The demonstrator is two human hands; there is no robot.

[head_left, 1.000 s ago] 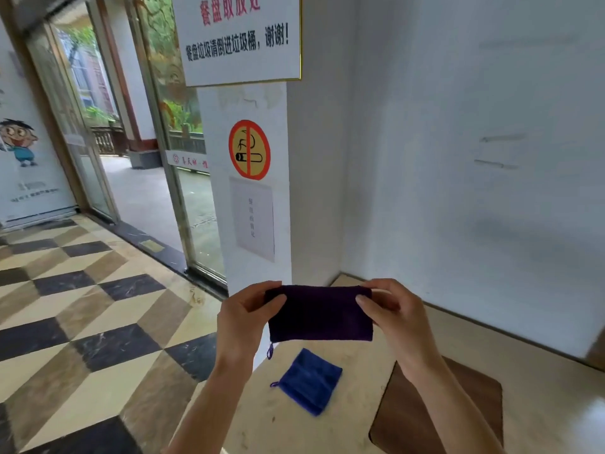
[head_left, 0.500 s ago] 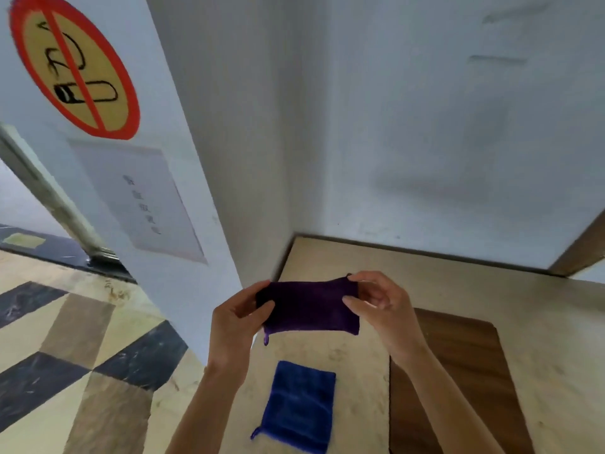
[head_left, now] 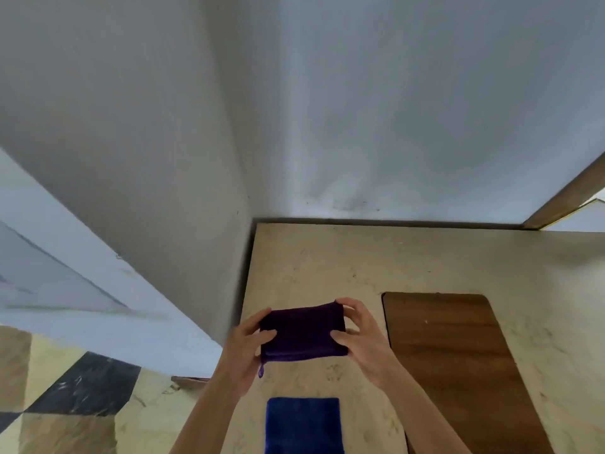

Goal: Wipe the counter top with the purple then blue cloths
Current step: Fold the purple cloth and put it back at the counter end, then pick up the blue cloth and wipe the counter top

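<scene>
Both hands are gripping the folded purple cloth (head_left: pixel 302 334) in the head view, pinching it from its two short sides near the lower middle of the frame. Left hand (head_left: pixel 244 352) is closing its thumb over the front face and its fingers behind the left edge; right hand (head_left: pixel 361 344) is doing the same on the right edge, thumb pressing the front and fingers curling over the top corner. A small loop is hanging from the cloth's lower left corner. Whether the cloth is touching the counter top (head_left: pixel 425 257) or being held just above it cannot be told.

Blue cloth (head_left: pixel 304 424) is lying flat on the counter top at the bottom centre of the frame, directly below the purple one and apart from it, between the two forearms. A dark wooden panel (head_left: pixel 458 362) is sitting flush in the pale stone surface to the right of the hands. White walls (head_left: pixel 393 109) are filling the upper frame, meeting in a corner at the counter's far left end. Patterned floor tiles (head_left: pixel 65 404) are showing in the lower left. No container is appearing anywhere.
</scene>
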